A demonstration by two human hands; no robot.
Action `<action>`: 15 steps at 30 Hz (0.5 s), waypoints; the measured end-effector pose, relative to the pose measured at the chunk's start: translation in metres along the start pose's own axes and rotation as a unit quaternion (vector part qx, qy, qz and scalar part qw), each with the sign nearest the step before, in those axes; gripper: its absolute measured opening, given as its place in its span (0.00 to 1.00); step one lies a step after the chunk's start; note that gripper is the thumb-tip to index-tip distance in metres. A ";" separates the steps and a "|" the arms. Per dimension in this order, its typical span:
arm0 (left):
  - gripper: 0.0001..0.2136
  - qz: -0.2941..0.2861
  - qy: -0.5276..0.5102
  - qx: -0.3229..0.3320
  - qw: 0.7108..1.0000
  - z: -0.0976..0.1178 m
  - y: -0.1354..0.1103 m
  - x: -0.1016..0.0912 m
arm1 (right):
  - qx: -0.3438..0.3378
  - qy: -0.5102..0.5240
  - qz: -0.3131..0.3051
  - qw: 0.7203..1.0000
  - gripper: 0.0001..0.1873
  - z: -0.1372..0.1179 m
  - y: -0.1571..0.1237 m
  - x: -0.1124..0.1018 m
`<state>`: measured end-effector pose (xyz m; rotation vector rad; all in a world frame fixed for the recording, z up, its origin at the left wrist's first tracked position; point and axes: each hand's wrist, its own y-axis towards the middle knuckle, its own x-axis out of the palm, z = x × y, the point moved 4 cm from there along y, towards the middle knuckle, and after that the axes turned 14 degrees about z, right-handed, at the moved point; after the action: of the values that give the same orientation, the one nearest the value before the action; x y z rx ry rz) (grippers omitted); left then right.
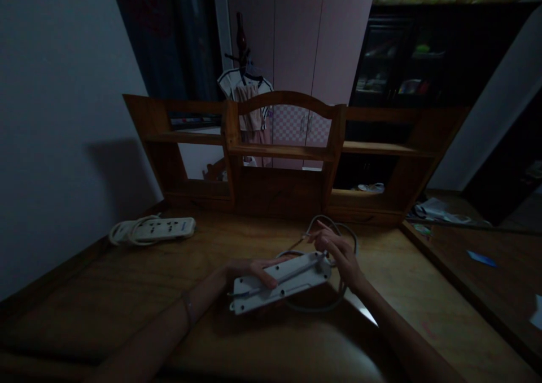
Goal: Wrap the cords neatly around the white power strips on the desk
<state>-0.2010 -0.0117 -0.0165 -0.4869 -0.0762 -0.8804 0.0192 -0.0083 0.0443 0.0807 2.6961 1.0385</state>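
A white power strip point(292, 289) is tilted above the wooden desk, its underside with several dark screw holes facing up. My left hand point(258, 271) grips it near the left end, thumb across the underside. A long, thin strip or rod shape runs along that underside; in the dim light I cannot tell what it is. At the right end, my right hand point(336, 250) has its fingers bent together close to where the cord comes off. Whatever is between them is hidden. The strip's grey cord point(317, 309) loops on the desk around and beneath it.
A second white power strip point(169, 229), sockets up with its cord coiled on it, lies at the desk's left by the wall. A wooden shelf unit point(283, 153) rises along the back edge. Beyond the desk's right edge, a blue packet point(481, 258) lies on a brown surface.
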 end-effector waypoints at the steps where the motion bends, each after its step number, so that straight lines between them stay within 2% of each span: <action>1: 0.43 -0.007 -0.003 0.007 1.000 0.002 -0.001 0.001 | -0.003 -0.006 0.012 1.000 0.23 0.002 0.000 -0.003; 4: 0.42 -0.033 0.010 0.002 0.999 0.005 -0.005 0.005 | 0.010 -0.033 0.031 0.999 0.25 0.006 -0.001 -0.006; 8: 0.41 -0.045 0.051 -0.062 0.996 0.000 -0.013 0.005 | 0.039 -0.071 -0.002 0.997 0.25 0.009 -0.007 0.006; 13: 0.44 -0.052 0.080 -0.101 0.990 -0.007 -0.015 0.001 | 0.018 -0.074 -0.033 0.997 0.26 0.012 -0.016 0.022; 15: 0.42 -0.058 0.073 -0.102 0.990 -0.009 -0.011 0.001 | 0.003 -0.074 -0.037 0.997 0.25 0.011 -0.019 0.025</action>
<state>-0.2104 -0.0224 -0.0204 -0.6117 0.1216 -1.0412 -0.0016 -0.0112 0.0186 0.0574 2.5492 0.9620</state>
